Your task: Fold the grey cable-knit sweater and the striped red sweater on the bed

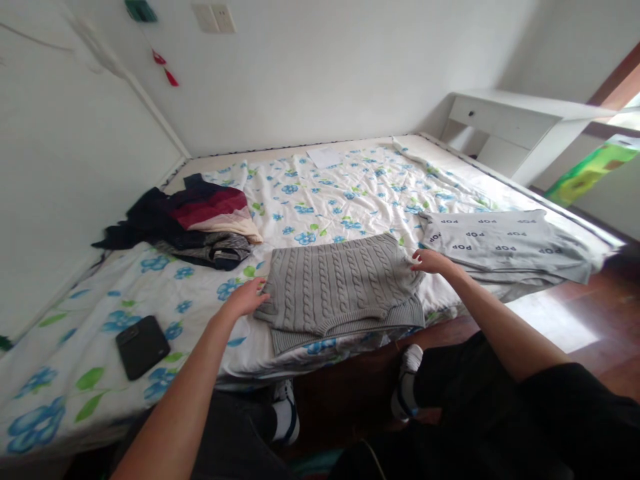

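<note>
Grey cable-knit sweater [345, 280], flat on the floral-sheeted bed [350, 193], close by the near edge. Lies between the two hands, long axis running left to right, slanting a touch farther off at the right end. And there, one at each end: left hand [245, 298] by the left edge, right hand [431, 261] by the right. From the left fingers, stretches away rightward; from the right fingers, back toward the left. Too even to pick a nearer hand, fingertips at or just beside the knit on both sides. Looks like a light touch on the left; contact on the right hard to judge. Fingers bent, thumb and forefinger seemingly a little apart on each hand, but too small in view to make out any pinch of cloth. Ribbed curve facing the body, another ribbed layer peeking out beneath, along the near side. Off beyond the right hand, a grey shirt [493, 235] printed with POP; over to the left and farther off, a heap of dark and maroon clothes [190, 217]; nearer, outside the left forearm, a black phone [143, 347], well apart from the knit.
</note>
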Action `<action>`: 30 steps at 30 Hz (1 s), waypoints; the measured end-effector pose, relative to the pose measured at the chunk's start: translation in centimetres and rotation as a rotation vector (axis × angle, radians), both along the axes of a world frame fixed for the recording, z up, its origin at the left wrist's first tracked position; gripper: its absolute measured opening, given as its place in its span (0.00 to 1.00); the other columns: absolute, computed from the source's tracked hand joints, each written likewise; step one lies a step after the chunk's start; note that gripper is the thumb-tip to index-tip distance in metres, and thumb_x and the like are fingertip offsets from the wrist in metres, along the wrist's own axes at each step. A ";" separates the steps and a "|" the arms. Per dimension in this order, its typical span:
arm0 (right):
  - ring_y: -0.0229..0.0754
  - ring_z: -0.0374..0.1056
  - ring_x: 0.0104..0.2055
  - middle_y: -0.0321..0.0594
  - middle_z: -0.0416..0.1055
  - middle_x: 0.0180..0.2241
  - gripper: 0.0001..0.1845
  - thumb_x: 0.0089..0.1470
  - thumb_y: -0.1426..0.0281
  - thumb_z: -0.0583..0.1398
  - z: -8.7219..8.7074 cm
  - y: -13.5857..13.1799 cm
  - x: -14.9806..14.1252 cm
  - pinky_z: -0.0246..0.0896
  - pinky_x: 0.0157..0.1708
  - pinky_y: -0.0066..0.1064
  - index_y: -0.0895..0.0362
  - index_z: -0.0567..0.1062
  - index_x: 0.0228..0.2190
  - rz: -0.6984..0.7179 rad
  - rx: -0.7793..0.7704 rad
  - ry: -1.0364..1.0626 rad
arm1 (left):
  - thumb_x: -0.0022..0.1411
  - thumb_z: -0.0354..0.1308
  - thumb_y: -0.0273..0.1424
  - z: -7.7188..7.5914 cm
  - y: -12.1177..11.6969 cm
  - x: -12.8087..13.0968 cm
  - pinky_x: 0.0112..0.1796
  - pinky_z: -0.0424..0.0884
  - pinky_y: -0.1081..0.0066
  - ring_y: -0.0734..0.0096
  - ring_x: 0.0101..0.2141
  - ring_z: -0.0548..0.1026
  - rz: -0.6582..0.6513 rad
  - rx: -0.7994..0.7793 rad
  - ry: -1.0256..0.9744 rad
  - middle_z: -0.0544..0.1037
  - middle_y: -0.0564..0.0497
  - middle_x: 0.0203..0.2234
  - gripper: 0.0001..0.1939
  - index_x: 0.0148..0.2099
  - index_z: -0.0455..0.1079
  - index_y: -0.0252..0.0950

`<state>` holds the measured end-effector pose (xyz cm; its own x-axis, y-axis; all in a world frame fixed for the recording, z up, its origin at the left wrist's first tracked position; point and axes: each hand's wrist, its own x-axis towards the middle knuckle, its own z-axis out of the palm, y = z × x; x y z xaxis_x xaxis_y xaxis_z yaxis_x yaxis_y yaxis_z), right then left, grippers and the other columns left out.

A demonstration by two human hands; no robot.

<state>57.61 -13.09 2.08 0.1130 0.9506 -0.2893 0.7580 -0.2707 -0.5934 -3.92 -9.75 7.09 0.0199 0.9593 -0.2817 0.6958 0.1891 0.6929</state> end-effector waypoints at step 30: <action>0.50 0.84 0.47 0.42 0.89 0.45 0.19 0.66 0.53 0.72 1.2 0.0 -8.2 0.74 0.50 0.31 0.53 0.90 0.48 0.503 0.005 -0.010 | 0.52 0.74 0.61 -1.3 2.5 5.7 0.58 0.79 0.57 0.48 0.54 0.85 -0.508 -0.089 -0.118 0.89 0.42 0.55 0.37 0.55 0.85 0.41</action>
